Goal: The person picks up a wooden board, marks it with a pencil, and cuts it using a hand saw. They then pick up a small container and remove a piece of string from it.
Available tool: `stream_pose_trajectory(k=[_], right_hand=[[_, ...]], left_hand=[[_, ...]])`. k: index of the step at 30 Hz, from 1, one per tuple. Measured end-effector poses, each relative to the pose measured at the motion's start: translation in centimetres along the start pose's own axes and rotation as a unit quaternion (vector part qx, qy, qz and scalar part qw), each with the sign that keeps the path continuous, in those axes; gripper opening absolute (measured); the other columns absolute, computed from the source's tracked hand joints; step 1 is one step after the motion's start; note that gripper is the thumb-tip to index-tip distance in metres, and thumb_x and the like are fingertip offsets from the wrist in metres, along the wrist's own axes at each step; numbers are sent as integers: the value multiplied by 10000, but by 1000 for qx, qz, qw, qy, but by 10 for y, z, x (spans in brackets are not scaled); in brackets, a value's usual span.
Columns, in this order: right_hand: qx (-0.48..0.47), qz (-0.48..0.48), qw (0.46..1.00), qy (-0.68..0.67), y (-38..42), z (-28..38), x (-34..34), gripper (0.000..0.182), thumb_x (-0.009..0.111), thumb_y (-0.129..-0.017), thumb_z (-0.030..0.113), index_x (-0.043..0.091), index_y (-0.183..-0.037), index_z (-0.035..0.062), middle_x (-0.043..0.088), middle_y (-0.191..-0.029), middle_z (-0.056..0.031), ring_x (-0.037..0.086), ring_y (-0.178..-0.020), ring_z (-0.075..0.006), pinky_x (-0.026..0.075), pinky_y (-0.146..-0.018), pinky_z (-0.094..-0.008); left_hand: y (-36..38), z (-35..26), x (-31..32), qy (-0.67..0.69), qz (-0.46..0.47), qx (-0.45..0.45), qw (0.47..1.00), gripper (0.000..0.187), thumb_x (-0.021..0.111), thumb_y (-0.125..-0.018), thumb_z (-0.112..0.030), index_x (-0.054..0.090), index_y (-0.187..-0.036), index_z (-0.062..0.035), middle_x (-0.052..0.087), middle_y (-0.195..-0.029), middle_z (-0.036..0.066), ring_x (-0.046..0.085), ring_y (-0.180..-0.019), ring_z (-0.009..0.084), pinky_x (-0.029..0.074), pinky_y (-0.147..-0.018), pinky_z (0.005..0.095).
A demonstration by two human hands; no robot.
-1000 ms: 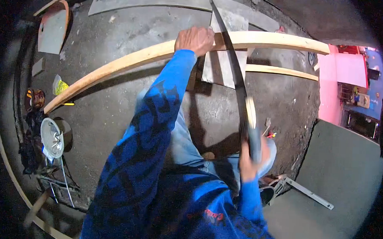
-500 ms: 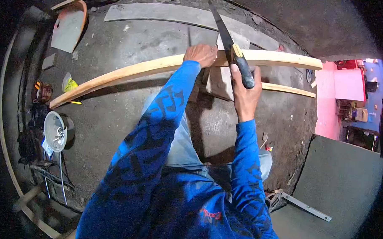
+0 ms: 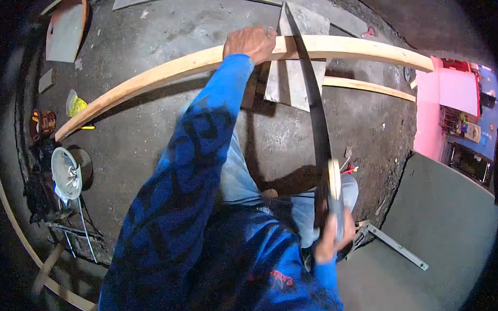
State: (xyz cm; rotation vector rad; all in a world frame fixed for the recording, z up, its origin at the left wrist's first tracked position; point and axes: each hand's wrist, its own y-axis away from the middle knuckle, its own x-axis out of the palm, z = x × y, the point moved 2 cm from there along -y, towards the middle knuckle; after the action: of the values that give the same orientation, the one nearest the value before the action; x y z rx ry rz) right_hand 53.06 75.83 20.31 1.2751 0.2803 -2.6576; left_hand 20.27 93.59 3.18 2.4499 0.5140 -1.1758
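Note:
A long pale wooden beam [image 3: 169, 71] lies across the view, looking curved through the lens. My left hand [image 3: 250, 44] is closed over the beam's top, left of the saw. In my right hand [image 3: 335, 235], drawn back near my body, is the handle of a handsaw [image 3: 314, 97]. Its dark blade crosses the beam, with the tip pointing away from me. Below the beam at this spot a grey board [image 3: 284, 82] shows. Whether the teeth have cut into the wood is too small to tell.
A second wooden strip [image 3: 372, 88] lies on the floor to the right. At the left are a bucket [image 3: 66, 174], a yellow bag [image 3: 78, 105] and a leaning panel [image 3: 67, 28]. A metal level [image 3: 399, 247] rests at lower right, beside the grey slab [image 3: 442, 200].
My right hand has pulled the saw back toward my body, so more blade shows on the near side of the beam. My left hand still holds the beam; the view has shifted slightly.

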Motion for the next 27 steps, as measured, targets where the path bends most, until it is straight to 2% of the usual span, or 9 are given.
stream_pose_trajectory(k=[4, 6, 10, 13, 18, 19, 21, 24, 27], right_hand=[[-12, -16, 1000, -21, -2, 1, -6, 397, 556, -858, 357, 617, -874, -35, 557, -641, -109, 552, -555, -212, 435, -548, -350], [-63, 3, 997, -42, -69, 12, 55, 117, 586, -855, 124, 620, -841, 13, 576, -660, -107, 523, -544, -159, 421, -516, -316], [-98, -9, 986, -134, -167, 48, 124, 213, 626, -880, 191, 562, -754, 32, 536, -590, -81, 454, -510, -138, 384, -486, -320], [-74, 8, 989, -128, -97, 10, 80, 181, 590, -887, 209, 604, -863, 30, 543, -614, -57, 485, -550, -122, 403, -511, -303], [32, -27, 996, -84, 24, -6, -5, 469, 521, -861, 410, 633, -886, -45, 604, -664, -112, 556, -588, -143, 418, -540, -292], [30, 8, 995, -95, 14, 4, -1, 414, 545, -862, 341, 639, -923, -58, 619, -680, -121, 566, -597, -147, 430, -542, -303], [-102, -14, 993, -58, -48, 12, 48, 206, 582, -875, 152, 632, -947, -34, 587, -634, -100, 553, -564, -144, 441, -534, -307], [-112, -29, 982, -150, -136, 29, 122, 173, 602, -884, 165, 558, -790, 26, 519, -582, -93, 468, -509, -138, 386, -482, -312], [-106, -59, 986, -118, -121, 23, 99, 192, 592, -891, 189, 557, -782, 35, 511, -590, -50, 467, -535, -112, 387, -490, -308]], left_hand=[[0, 2, 1, 6, -31, -1, 1000, 584, 329, -934, -436, 702, -873, 10, 661, -929, 271, 633, -921, 426, 456, -866, 523], [-3, 1, -1, 1, -35, 5, 999, 579, 330, -934, -418, 702, -823, 12, 661, -897, 269, 638, -896, 423, 467, -858, 505], [7, -2, -4, 13, -36, 15, 999, 555, 332, -933, -385, 693, -809, 17, 658, -901, 268, 639, -881, 426, 476, -856, 496], [-3, 0, 3, -23, -25, 6, 999, 516, 314, -941, -342, 705, -862, -15, 676, -919, 224, 652, -864, 401, 478, -865, 483], [23, -10, -6, -28, -26, 3, 999, 513, 313, -941, -335, 699, -828, -17, 674, -931, 228, 659, -863, 382, 495, -836, 488], [20, -7, -6, -18, -36, 6, 999, 511, 316, -941, -338, 700, -825, -21, 673, -931, 230, 658, -869, 385, 496, -835, 488], [5, -8, -9, -6, -58, 23, 998, 510, 319, -940, -340, 702, -822, -26, 673, -932, 233, 657, -875, 387, 496, -835, 487], [13, 0, 4, 9, -25, 11, 1000, 550, 320, -938, -381, 692, -861, 16, 656, -927, 276, 630, -910, 435, 466, -880, 509], [4, -4, -3, -11, -15, 19, 1000, 574, 304, -936, -394, 689, -883, 28, 650, -966, 275, 628, -931, 429, 461, -892, 506]])
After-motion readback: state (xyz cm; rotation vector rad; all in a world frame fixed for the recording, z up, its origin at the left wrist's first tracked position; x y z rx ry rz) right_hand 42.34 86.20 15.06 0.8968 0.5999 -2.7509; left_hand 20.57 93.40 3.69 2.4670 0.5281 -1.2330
